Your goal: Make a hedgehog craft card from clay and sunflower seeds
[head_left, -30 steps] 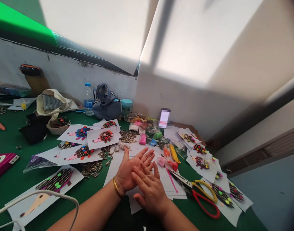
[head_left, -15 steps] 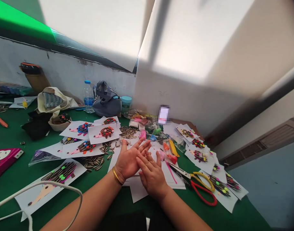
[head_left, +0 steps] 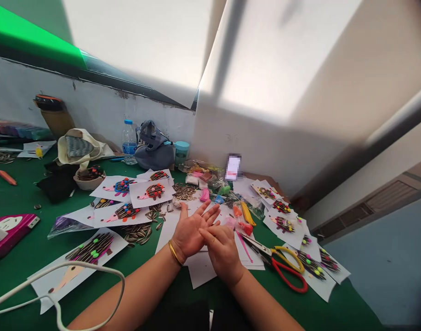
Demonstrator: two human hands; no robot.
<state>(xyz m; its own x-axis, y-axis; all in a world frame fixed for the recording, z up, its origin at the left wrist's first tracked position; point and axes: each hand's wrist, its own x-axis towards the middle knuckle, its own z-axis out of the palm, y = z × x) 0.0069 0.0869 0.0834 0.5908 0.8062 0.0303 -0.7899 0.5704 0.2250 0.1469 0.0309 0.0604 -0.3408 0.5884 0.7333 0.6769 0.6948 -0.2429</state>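
Note:
My left hand [head_left: 191, 232] lies palm up above the white sheets of paper [head_left: 200, 271], its fingers stretched and spread. Across that palm my right hand [head_left: 224, 253] rests with fingers bent in and pressed together against it; anything between them is hidden. To the right of my hands are scissors [head_left: 282, 262] with one yellow and one red handle, blades partly spread. Near the blades are a pink clay strip [head_left: 245, 248], a red clay lump [head_left: 246, 228] and a yellow clay packet [head_left: 248, 214]. Striped sunflower seeds [head_left: 138, 234] are heaped left of the paper.
Hedgehog pictures made with seeds [head_left: 151, 192] lie at left, more hedgehog cards [head_left: 284, 225] at right. Behind stand a water bottle [head_left: 129, 142], a grey-blue bag [head_left: 154, 149] and a phone [head_left: 233, 167]. A white cable [head_left: 76, 264] loops at front left by a pink power strip [head_left: 15, 234].
My right hand's fingers have gone from stretched out to bent and drawn together over the left palm. My left hand stays palm up. The view has shifted slightly.

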